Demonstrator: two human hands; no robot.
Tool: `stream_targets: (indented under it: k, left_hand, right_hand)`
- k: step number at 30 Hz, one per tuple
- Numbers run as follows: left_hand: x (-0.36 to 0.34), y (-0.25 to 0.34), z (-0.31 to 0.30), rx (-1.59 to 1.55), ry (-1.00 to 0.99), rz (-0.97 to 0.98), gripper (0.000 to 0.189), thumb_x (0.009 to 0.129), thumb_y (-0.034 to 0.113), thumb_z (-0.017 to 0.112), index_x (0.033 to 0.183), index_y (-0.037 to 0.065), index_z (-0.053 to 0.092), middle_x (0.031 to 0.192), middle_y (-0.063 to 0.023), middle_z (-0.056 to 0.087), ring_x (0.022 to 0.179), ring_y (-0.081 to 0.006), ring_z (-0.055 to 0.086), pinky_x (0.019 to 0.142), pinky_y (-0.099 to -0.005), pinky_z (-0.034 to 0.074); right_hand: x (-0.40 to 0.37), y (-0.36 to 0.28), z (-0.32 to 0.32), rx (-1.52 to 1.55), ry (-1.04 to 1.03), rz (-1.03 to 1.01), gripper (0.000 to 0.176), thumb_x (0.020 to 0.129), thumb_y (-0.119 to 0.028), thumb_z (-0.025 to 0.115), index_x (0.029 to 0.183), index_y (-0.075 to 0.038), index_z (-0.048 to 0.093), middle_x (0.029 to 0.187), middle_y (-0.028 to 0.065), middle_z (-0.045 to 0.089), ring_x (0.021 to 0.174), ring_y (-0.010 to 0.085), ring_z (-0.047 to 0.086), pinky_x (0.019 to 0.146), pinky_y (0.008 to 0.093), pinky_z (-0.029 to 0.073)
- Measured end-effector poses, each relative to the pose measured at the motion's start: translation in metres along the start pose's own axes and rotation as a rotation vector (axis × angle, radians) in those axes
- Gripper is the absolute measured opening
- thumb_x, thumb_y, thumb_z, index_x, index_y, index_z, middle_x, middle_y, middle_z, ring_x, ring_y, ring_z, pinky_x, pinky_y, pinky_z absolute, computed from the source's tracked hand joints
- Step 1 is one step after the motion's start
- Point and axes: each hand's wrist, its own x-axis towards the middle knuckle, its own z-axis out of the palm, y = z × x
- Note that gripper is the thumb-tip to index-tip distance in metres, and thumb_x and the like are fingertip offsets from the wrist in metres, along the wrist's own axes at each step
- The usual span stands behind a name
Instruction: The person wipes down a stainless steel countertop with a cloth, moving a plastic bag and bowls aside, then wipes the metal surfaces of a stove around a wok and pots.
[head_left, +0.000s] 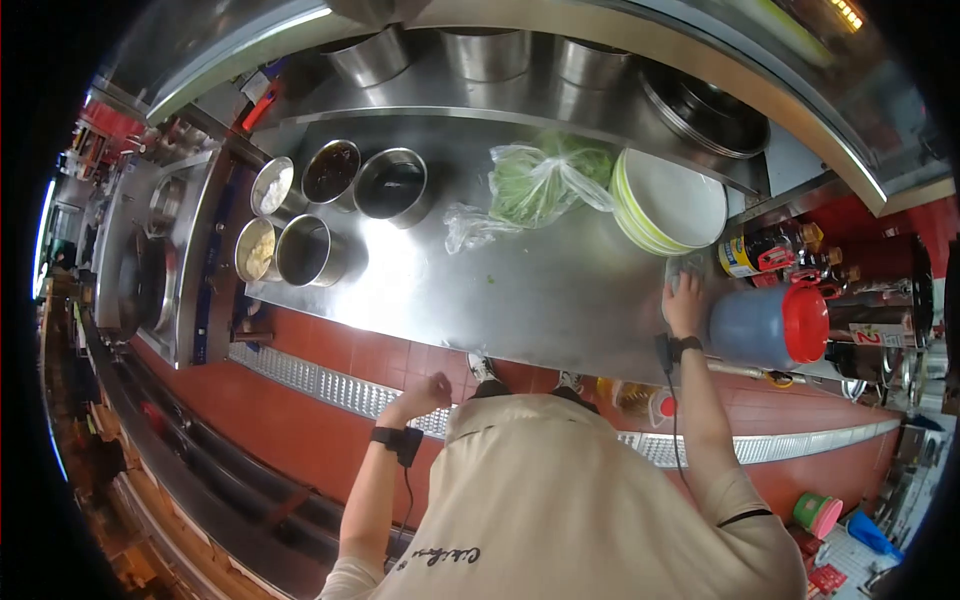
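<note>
My right hand (684,306) rests at the right end of the steel counter (450,290), its fingers bent over a small greyish thing (684,264) that I cannot make out. Just beyond it is a stack of white bowls with green rims (672,200). A blue-grey tub with a red lid (765,328) stands right beside this hand. My left hand (427,397) hangs in front of the counter, over the floor, with its fingers curled and nothing seen in them. Leafy greens in a clear plastic bag (545,185) lie left of the bowls.
Several steel pots stand at the counter's left, one with dark liquid (390,185), one with white contents (272,188). Sauce bottles (765,250) crowd the right end. More pots (485,55) and black pans (705,110) sit on the back shelf. An oil jug (640,400) is below.
</note>
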Motion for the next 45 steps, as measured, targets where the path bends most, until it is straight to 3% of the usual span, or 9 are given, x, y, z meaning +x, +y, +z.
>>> stream_targets:
  k: [3,9,11,16,19,32,34,42,45]
  left_hand:
    - [0.001,0.043,-0.047,-0.42,-0.025,0.199,0.024,0.088,0.003,0.055,0.112,0.001,0.058,0.092,-0.0073,0.069,0.09,-0.018,0.068,0.082,-0.0319,0.051]
    - [0.111,0.133,-0.124,-0.047,0.186,0.498,0.025,0.095,0.024,0.056,0.1,0.002,0.065,0.08,-0.0135,0.067,0.074,-0.0259,0.066,0.069,-0.0393,0.051]
    - [0.155,0.166,-0.137,0.185,0.352,0.494,0.031,0.094,0.032,0.058,0.097,0.002,0.066,0.078,-0.0159,0.068,0.079,-0.0299,0.069,0.072,-0.0413,0.052]
    - [0.215,0.216,-0.141,0.572,0.593,0.137,0.052,0.089,0.039,0.063,0.127,0.004,0.052,0.118,-0.0237,0.061,0.104,-0.0383,0.066,0.087,-0.0439,0.053]
    - [0.231,0.227,-0.14,0.601,0.436,0.04,0.064,0.087,0.036,0.064,0.137,0.005,0.04,0.13,-0.0272,0.052,0.111,-0.042,0.062,0.091,-0.0465,0.053]
    - [0.329,0.248,-0.19,0.245,0.826,0.361,0.03,0.087,0.02,0.058,0.111,0.001,0.057,0.104,-0.0275,0.062,0.102,-0.0463,0.061,0.087,-0.0514,0.051]
    - [0.334,0.258,-0.207,0.189,0.818,0.397,0.026,0.088,0.019,0.057,0.097,-0.005,0.063,0.104,-0.0318,0.063,0.103,-0.0456,0.059,0.088,-0.051,0.048]
    - [0.312,0.212,-0.223,0.376,0.643,0.642,0.035,0.087,0.019,0.058,0.114,-0.003,0.061,0.107,-0.0336,0.062,0.108,-0.0464,0.058,0.094,-0.0501,0.048]
    - [0.281,0.196,-0.221,0.616,0.444,0.424,0.04,0.085,0.022,0.061,0.122,0.006,0.057,0.116,-0.027,0.063,0.106,-0.0448,0.061,0.092,-0.05,0.05]
  right_hand:
    - [-0.026,-0.021,-0.007,0.001,-0.078,0.083,0.046,0.092,-0.03,0.058,0.132,-0.01,0.05,0.144,0.0178,0.046,0.123,0.0424,0.048,0.103,0.0483,0.04]
    - [-0.063,-0.037,0.005,-0.039,-0.111,0.143,0.05,0.091,-0.035,0.059,0.135,-0.013,0.048,0.147,0.0162,0.043,0.127,0.0414,0.045,0.106,0.0514,0.037]
    - [-0.067,-0.037,0.01,-0.062,-0.123,0.125,0.056,0.091,-0.038,0.058,0.141,-0.015,0.044,0.151,0.0149,0.038,0.129,0.043,0.043,0.108,0.0531,0.035]
    - [-0.069,-0.043,-0.003,-0.082,-0.236,0.143,0.06,0.092,-0.039,0.057,0.144,-0.015,0.04,0.154,0.0166,0.032,0.13,0.0461,0.04,0.109,0.0539,0.034]
    - [-0.069,-0.043,-0.007,-0.09,-0.269,0.127,0.062,0.092,-0.039,0.057,0.145,-0.013,0.039,0.154,0.0185,0.031,0.131,0.0464,0.04,0.108,0.0555,0.034]
    - [-0.065,-0.037,0.002,-0.193,-0.171,-0.027,0.066,0.092,-0.038,0.059,0.147,-0.01,0.037,0.152,0.0218,0.03,0.131,0.0484,0.035,0.107,0.06,0.033]
    - [-0.063,-0.038,0.002,-0.198,-0.201,-0.013,0.066,0.092,-0.038,0.059,0.147,-0.01,0.036,0.153,0.0217,0.03,0.131,0.0481,0.036,0.107,0.0601,0.032]
    - [-0.061,-0.04,-0.002,-0.202,-0.243,0.002,0.066,0.094,-0.04,0.055,0.149,-0.01,0.034,0.154,0.0215,0.029,0.129,0.0464,0.038,0.107,0.0593,0.03]
    - [-0.06,-0.039,-0.002,-0.214,-0.261,0.001,0.066,0.095,-0.04,0.054,0.149,-0.01,0.034,0.155,0.0214,0.029,0.129,0.0458,0.038,0.108,0.0589,0.03]
